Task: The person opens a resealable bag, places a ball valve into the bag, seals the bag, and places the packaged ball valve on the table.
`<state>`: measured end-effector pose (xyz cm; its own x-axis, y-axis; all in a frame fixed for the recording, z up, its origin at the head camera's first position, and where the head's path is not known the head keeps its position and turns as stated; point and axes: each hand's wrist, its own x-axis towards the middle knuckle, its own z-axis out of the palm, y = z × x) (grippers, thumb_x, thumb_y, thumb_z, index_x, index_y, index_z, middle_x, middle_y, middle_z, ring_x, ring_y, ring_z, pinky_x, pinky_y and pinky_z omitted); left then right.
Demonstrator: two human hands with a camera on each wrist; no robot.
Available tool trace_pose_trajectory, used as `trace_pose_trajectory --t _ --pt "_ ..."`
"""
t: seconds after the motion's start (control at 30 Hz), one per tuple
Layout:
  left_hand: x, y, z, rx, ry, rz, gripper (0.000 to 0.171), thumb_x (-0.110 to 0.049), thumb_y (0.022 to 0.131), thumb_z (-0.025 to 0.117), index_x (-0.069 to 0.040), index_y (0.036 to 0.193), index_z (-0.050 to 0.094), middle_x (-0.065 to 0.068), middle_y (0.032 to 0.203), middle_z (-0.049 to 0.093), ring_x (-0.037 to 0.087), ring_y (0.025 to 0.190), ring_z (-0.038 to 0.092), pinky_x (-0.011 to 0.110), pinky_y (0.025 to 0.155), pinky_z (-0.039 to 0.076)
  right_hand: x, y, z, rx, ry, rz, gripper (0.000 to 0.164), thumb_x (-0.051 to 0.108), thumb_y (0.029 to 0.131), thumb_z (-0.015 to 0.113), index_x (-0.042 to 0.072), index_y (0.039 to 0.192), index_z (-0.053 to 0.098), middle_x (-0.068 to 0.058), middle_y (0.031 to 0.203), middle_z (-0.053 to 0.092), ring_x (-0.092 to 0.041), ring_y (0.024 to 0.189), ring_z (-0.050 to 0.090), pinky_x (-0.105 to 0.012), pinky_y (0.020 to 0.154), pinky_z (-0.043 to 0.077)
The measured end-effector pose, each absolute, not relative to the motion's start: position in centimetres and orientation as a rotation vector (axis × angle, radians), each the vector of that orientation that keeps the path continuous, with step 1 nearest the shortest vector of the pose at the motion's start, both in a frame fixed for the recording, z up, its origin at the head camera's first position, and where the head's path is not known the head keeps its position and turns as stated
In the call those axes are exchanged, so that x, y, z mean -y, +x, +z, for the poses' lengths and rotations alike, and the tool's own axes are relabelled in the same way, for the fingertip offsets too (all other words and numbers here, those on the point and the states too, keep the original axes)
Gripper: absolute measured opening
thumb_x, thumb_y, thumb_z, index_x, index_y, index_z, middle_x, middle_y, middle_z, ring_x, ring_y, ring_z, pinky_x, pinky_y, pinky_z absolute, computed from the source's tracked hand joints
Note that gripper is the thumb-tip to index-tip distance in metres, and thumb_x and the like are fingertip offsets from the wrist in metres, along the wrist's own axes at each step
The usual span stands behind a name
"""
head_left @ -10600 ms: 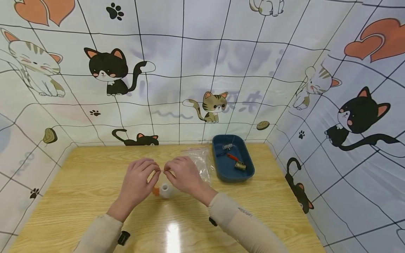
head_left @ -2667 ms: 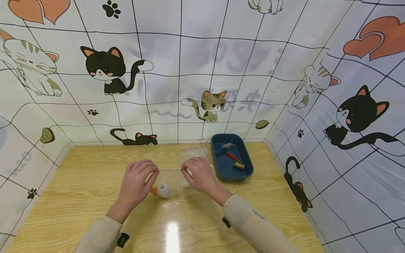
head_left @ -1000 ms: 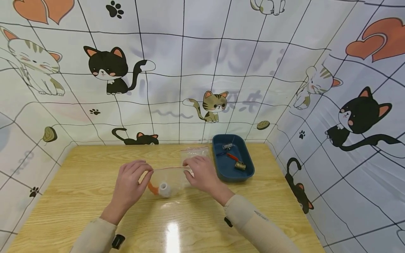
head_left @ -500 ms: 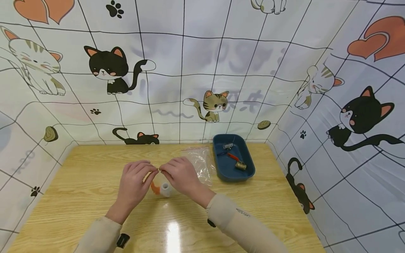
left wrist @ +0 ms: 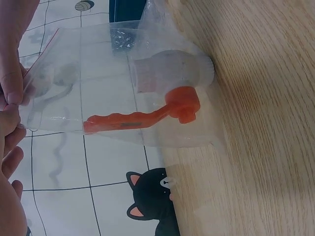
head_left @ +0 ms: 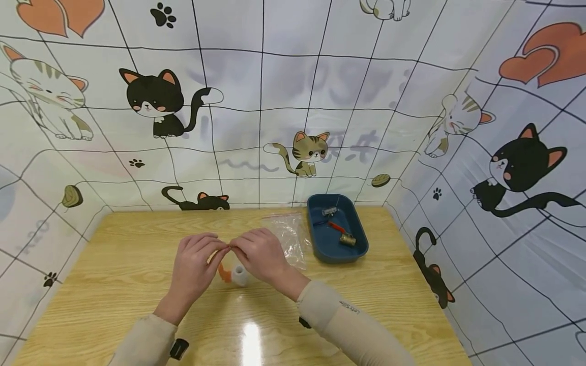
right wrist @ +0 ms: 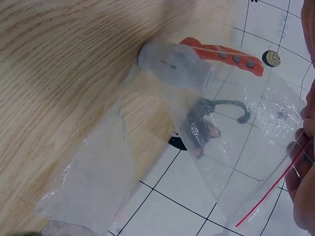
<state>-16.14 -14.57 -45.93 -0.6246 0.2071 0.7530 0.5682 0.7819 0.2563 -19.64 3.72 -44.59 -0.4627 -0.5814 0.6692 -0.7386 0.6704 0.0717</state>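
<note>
A clear zip bag (right wrist: 236, 162) with a thin red line along its mouth holds a white plastic ball valve (left wrist: 172, 71) with an orange lever handle (left wrist: 128, 122). The valve's end rests low against the wooden table. My left hand (head_left: 194, 264) pinches the bag's top edge between thumb and fingers. Close against it, the right hand (head_left: 261, 254) pinches the same edge, the fingertips of both almost meeting. In the right wrist view, the red line slants away from the fingers. Whether the seal is closed along its length cannot be told.
A blue bin (head_left: 339, 254) stands at the back right with a few small metal fittings inside, one red-handled. Beside it lies another clear plastic bag (head_left: 293, 234) on the wooden table (head_left: 137, 264). Cat-printed cloth (head_left: 238, 101) walls the back and sides.
The hands were close together, then apart with the bag's edge stretched between them. The right hand has since slid left to meet the left hand, and both stay nearly still.
</note>
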Motion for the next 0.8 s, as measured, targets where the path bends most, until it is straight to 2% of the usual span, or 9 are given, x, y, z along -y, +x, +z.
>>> trace_pose_trajectory --t 0.17,0.53,0.8 --pt "14.5 -16.0 -45.9 2.203 -0.591 -0.605 0.011 -0.015 0.075 0.081 -0.012 0.083 0.074 0.003 0.083 0.074 0.026 0.096 0.066 0.044 0.089 0.042 -3.6 -19.6 -44.5 2.232 1.024 0.244 0.01 0.028 0.092 0.064 0.025 0.092 0.074 0.013 0.087 0.073 -0.003 0.083 0.068 -0.022 0.082 0.052" --pt "14.3 -15.9 -46.0 2.225 -0.612 -0.566 0.006 -0.017 0.08 0.076 -0.013 0.083 0.072 0.001 0.084 0.074 0.025 0.099 0.065 0.045 0.09 0.041 -4.5 -20.1 -44.8 2.316 1.092 0.23 0.008 0.024 0.093 0.06 0.023 0.092 0.068 0.013 0.088 0.07 -0.003 0.086 0.066 -0.023 0.086 0.051" --pt "14.6 -15.8 -46.0 2.215 -0.594 -0.581 0.006 -0.016 0.08 0.077 -0.014 0.082 0.072 0.001 0.084 0.074 0.026 0.099 0.065 0.046 0.09 0.041 -5.9 -20.4 -45.0 2.356 1.105 0.242 0.005 0.024 0.094 0.062 0.024 0.093 0.067 0.013 0.09 0.07 -0.003 0.086 0.066 -0.026 0.085 0.052"
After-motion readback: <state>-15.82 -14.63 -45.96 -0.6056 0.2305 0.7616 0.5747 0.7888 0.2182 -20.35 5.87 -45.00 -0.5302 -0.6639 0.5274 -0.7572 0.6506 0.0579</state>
